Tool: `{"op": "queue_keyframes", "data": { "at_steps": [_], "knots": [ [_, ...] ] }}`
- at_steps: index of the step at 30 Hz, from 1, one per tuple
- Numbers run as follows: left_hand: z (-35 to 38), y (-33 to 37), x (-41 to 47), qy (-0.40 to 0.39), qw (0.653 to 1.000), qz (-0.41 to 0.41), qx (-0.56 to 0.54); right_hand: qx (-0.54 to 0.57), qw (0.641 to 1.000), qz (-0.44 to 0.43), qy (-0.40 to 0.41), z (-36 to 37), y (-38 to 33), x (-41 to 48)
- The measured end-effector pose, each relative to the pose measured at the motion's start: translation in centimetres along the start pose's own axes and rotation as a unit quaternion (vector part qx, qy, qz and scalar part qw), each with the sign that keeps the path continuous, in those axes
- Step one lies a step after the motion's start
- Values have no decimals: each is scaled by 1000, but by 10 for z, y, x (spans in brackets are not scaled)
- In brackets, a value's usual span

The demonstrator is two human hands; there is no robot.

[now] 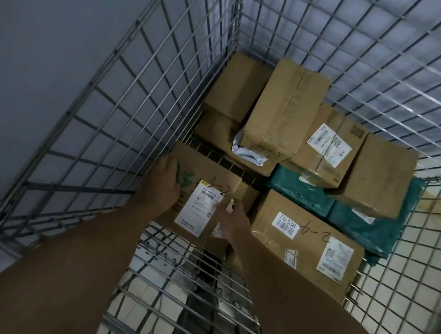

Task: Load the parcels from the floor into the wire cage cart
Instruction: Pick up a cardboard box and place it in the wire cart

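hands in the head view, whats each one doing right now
Left hand: grips the left edge of the labelled box.
Right hand: holds the same box at its right side.

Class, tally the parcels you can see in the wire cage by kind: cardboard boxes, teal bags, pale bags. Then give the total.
Cardboard boxes: 7, counting the held box
Teal bags: 2
Pale grey bag: 1
Total: 10
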State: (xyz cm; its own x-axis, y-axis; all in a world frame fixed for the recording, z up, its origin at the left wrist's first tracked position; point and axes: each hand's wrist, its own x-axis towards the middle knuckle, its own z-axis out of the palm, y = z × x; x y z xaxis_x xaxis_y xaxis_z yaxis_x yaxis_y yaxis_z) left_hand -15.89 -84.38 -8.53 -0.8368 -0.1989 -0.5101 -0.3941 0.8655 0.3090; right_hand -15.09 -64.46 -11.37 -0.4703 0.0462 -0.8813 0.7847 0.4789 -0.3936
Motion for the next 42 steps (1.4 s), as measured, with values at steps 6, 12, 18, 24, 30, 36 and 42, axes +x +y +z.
{"op": "queue_keyframes", "data": {
  "at_steps": [6,12,18,24,30,36,42],
  "knots": [
    [-68,69,-16,-28,978,162,131,-417,881,-207,84,-76,-73,-51],
    [-216,176,-57,72,965,163,191,-481,813,-291,149,-196,-183,-174],
    [-395,296,-147,133,948,212,199,-469,755,-361,283,-325,-278,-357],
    [-526,429,-266,264,916,213,214,-434,715,-403,373,-436,-322,-541],
    [-609,535,-375,348,885,222,217,-395,674,-427,456,-525,-322,-684],
    [-610,638,-452,360,862,288,212,-356,659,-394,532,-602,-268,-766],
    [-578,734,-514,344,833,381,207,-309,662,-306,610,-681,-168,-825]
  ]
}}
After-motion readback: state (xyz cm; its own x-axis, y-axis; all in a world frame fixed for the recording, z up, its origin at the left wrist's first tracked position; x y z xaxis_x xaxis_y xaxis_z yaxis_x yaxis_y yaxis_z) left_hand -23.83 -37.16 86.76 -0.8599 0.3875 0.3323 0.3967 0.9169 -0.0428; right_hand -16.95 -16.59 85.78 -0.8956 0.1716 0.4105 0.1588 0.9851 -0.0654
